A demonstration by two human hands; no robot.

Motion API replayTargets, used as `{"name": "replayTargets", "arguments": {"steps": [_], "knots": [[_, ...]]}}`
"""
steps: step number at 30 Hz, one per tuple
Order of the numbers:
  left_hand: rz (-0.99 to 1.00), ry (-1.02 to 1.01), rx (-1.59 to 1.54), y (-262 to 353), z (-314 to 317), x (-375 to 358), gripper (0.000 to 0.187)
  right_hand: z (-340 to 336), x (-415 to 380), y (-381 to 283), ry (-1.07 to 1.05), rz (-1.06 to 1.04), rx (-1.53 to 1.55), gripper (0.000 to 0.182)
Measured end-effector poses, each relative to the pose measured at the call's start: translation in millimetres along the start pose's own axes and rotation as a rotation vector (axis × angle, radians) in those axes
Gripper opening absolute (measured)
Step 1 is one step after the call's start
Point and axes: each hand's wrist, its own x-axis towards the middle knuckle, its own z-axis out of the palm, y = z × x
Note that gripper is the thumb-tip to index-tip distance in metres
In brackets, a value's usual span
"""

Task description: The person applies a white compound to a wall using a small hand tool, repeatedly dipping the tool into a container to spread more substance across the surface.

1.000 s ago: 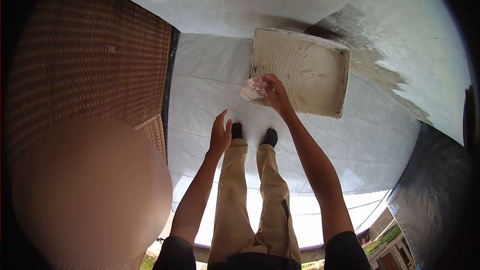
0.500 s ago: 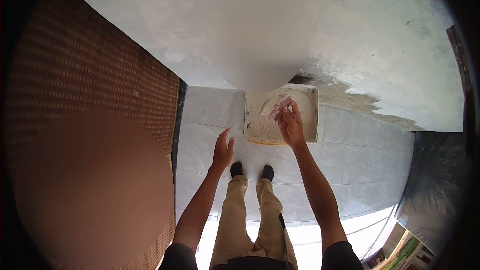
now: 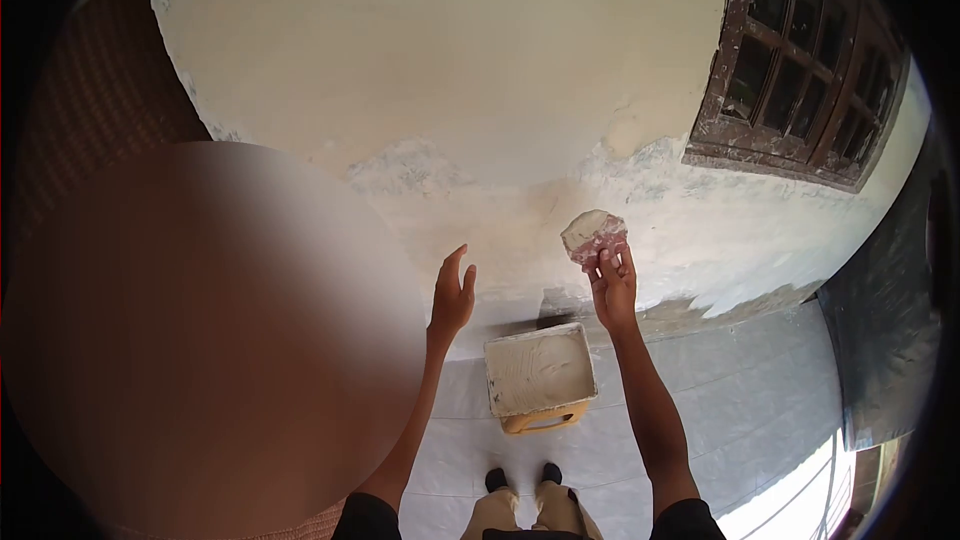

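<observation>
My right hand (image 3: 614,285) is raised in front of the wall (image 3: 450,90) and grips a paint-soaked pinkish sponge (image 3: 592,235), held up near a rough patch of the wall. My left hand (image 3: 452,295) is lifted beside it, fingers apart, holding nothing. Below both hands, on the tiled floor, sits a rectangular paint tray (image 3: 540,378) coated in white paint, with a yellow underside.
A dark wooden window frame (image 3: 815,70) is set in the wall at the upper right. Patchy, peeling paint runs along the wall's lower band. A woven brown surface lies at the left. My feet (image 3: 522,477) stand on grey floor tiles (image 3: 740,410).
My view has swung up from the floor to the wall. My right hand lifted the sponge out of the tray and up to the wall; my left hand rose with it.
</observation>
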Motion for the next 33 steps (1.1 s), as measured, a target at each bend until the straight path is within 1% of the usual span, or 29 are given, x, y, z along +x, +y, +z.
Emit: {"name": "replayTargets", "arguments": {"steps": [2,5,6,8,9,10,12,13,14,16,17,18,19,20,22,23,26,28,29,31,33], "knots": [[0.100,-0.001,-0.002,29,-5,35,0.042,14,14,-26,0.021,-0.063,-0.019,0.021],[0.234,0.019,0.031,72,-9,83,0.043,27,37,-54,0.040,-0.227,-0.291,0.031],[0.255,0.022,0.029,86,-9,99,0.043,29,46,-60,0.037,-0.247,-0.287,0.031],[0.360,0.056,0.095,113,-8,127,0.045,29,64,-65,0.090,-0.436,-0.630,0.029],[0.398,0.064,0.111,127,-8,141,0.046,24,75,-59,0.144,-0.544,-0.725,0.030],[0.411,0.067,0.114,141,-7,155,0.046,31,76,-71,0.148,-0.636,-0.996,0.032],[0.517,0.125,0.175,165,-6,179,0.046,41,89,-75,0.068,-0.881,-1.048,0.036],[0.539,0.134,0.189,176,-7,189,0.048,42,96,-74,0.038,-1.003,-1.133,0.044],[0.546,0.136,0.194,186,-7,198,0.048,44,100,-73,0.010,-1.043,-1.189,0.044],[0.654,0.214,0.274,199,-8,216,0.051,43,112,-67,-0.033,-1.168,-1.301,0.043],[0.674,0.244,0.281,199,-6,224,0.054,39,118,-62,-0.035,-1.169,-1.297,0.043],[0.673,0.247,0.285,201,-5,229,0.054,36,122,-56,-0.026,-1.154,-1.360,0.043],[0.697,0.269,0.330,202,-6,233,0.055,32,126,-50,-0.020,-1.137,-1.423,0.043],[0.720,0.292,0.374,202,-5,236,0.056,28,129,-46,-0.027,-1.137,-1.421,0.043],[0.718,0.308,0.401,197,-3,241,0.056,28,132,-41,0.019,-1.200,-1.505,0.043],[0.719,0.320,0.422,194,-1,242,0.057,29,134,-40,0.017,-1.197,-1.508,0.043],[0.704,0.366,0.473,182,8,250,0.058,32,138,-45,0.004,-1.243,-1.569,0.037],[0.707,0.384,0.465,175,14,253,0.058,33,144,-47,-0.041,-1.293,-1.551,0.029],[0.712,0.403,0.469,172,16,256,0.058,35,146,-49,-0.037,-1.294,-1.561,0.029],[0.730,0.427,0.500,166,19,259,0.059,37,148,-53,-0.091,-1.309,-1.542,0.023],[0.751,0.450,0.525,163,22,262,0.059,37,150,-56,-0.115,-1.307,-1.565,0.023]]}}
